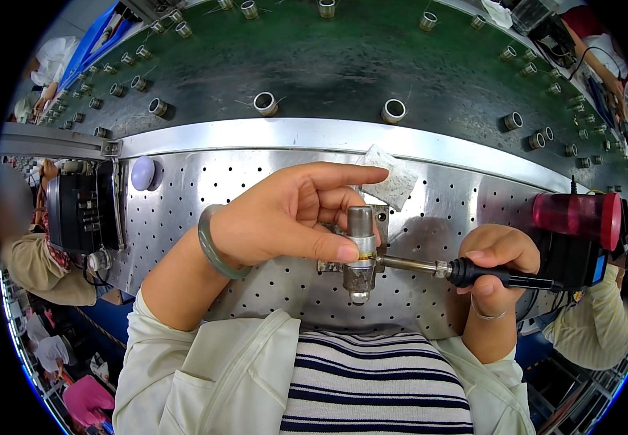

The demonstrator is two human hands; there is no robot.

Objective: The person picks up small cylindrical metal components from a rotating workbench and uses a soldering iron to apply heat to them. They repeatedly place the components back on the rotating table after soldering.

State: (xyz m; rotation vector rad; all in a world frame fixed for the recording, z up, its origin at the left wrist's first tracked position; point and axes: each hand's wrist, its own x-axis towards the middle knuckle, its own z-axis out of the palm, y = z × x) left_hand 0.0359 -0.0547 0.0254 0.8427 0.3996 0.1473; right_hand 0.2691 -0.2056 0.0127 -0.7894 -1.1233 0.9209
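My left hand (278,210) reaches in over the perforated bench, its index finger stretched out to the right. Its thumb and curled fingers close on a metal ring (362,245) around an upright-looking steel post (360,220) with a rounded lower end. A thin yellow band (368,255) shows beside the thumb tip. From the right, my right hand (502,261) grips the black handle of a soldering iron (414,265). The iron lies almost level, and its tip meets the ring close to the yellow band. A metal block (381,217) is partly hidden behind the post.
A green conveyor belt (328,65) carrying several metal rings (265,104) runs beyond the metal bench (176,210). A whitish square pad (394,177) lies behind my left hand. Right stands a pink-red cylinder (571,219); left, a lilac knob (142,173) and black device (75,206). People work at both sides.
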